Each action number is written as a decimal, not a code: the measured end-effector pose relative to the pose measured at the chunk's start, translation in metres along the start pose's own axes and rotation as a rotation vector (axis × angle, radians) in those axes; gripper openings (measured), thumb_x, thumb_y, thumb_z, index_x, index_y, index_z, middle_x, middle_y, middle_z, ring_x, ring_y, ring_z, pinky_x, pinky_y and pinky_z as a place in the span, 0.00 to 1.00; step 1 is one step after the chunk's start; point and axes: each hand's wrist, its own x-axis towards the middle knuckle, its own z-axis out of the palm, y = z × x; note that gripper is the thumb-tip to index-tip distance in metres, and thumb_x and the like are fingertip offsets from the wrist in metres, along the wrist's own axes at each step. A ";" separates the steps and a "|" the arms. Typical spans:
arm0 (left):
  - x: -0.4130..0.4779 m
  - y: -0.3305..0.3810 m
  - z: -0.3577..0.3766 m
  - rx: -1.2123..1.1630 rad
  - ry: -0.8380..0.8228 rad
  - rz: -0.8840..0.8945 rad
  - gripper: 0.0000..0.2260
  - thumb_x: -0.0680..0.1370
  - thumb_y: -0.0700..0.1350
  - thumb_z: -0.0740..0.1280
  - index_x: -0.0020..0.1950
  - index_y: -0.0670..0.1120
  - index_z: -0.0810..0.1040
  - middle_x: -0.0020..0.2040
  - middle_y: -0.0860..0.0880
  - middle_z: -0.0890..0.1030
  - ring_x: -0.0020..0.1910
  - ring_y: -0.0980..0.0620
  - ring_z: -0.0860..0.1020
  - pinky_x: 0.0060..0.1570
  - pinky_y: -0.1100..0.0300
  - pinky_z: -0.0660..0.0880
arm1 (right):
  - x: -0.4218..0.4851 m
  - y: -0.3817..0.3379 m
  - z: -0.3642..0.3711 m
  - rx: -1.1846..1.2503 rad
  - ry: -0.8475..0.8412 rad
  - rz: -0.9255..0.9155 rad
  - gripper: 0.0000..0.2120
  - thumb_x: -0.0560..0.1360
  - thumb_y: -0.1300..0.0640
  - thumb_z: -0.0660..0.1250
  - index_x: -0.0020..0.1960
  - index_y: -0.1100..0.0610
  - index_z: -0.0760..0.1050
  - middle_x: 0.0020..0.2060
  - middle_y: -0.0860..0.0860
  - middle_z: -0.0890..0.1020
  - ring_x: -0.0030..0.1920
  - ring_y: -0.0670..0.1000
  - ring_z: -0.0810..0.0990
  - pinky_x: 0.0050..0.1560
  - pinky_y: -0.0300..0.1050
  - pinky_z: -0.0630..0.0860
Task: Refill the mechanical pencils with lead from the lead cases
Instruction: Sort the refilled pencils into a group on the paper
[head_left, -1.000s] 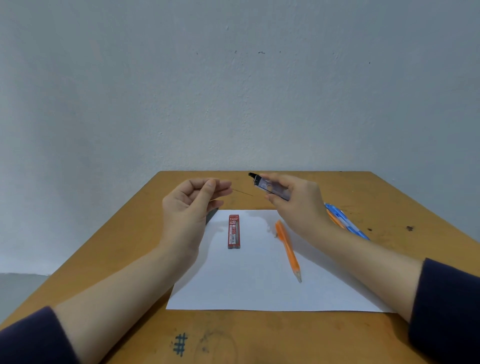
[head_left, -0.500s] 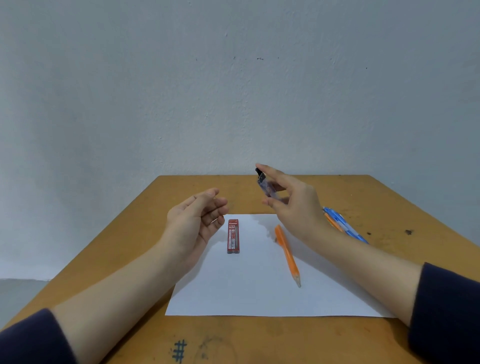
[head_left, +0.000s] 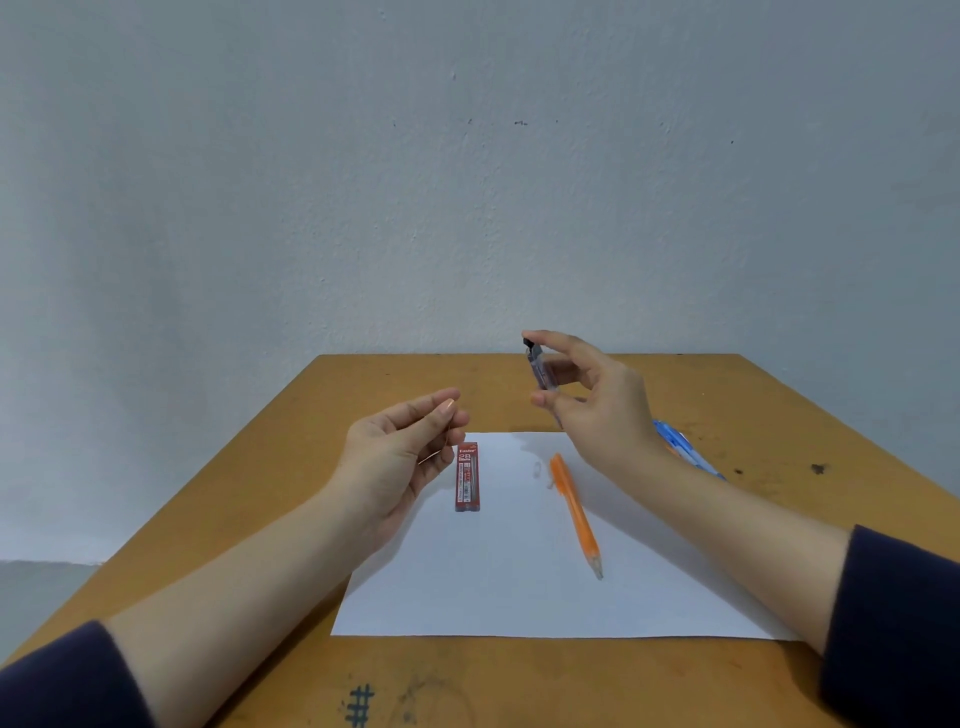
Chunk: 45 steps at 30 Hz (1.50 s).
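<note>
Right grip (head_left: 597, 415) grasps a clear plastic lead case with a black cap (head_left: 540, 370) nearly upright above the brown wooden bench (head_left: 249, 499), forefinger on the cap and thumb at its foot. Left grip (head_left: 395, 457) pinches a thin dark lead (head_left: 435, 448) between thumb and fingers. On the white paper sheet (head_left: 519, 592) lie a red lead case (head_left: 467, 477) marked "2B", its other print too small to read, and an orange mechanical pencil (head_left: 575, 514). A blue mechanical pencil (head_left: 678, 442) lies behind the right wrist. A "#" mark (head_left: 359, 705) is inked near the bench's front edge.
</note>
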 end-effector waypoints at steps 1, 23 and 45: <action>0.000 0.000 0.000 0.011 0.007 0.003 0.07 0.75 0.36 0.67 0.52 0.40 0.81 0.37 0.46 0.83 0.33 0.56 0.79 0.38 0.66 0.79 | 0.000 -0.001 0.000 0.014 -0.001 0.005 0.28 0.70 0.68 0.71 0.55 0.36 0.75 0.43 0.43 0.79 0.46 0.44 0.78 0.46 0.39 0.79; 0.001 0.000 -0.002 0.221 -0.076 -0.011 0.11 0.74 0.30 0.66 0.54 0.41 0.81 0.46 0.45 0.85 0.37 0.55 0.82 0.34 0.67 0.76 | -0.020 -0.026 0.018 -0.121 -0.417 0.295 0.21 0.69 0.65 0.74 0.60 0.55 0.78 0.46 0.50 0.84 0.45 0.47 0.82 0.49 0.38 0.78; 0.004 -0.002 -0.005 0.121 0.059 0.003 0.11 0.72 0.31 0.69 0.51 0.42 0.81 0.43 0.43 0.85 0.38 0.53 0.83 0.37 0.67 0.79 | -0.031 -0.026 0.030 -0.711 -0.575 0.065 0.15 0.79 0.52 0.62 0.55 0.61 0.82 0.57 0.60 0.79 0.57 0.57 0.76 0.54 0.48 0.71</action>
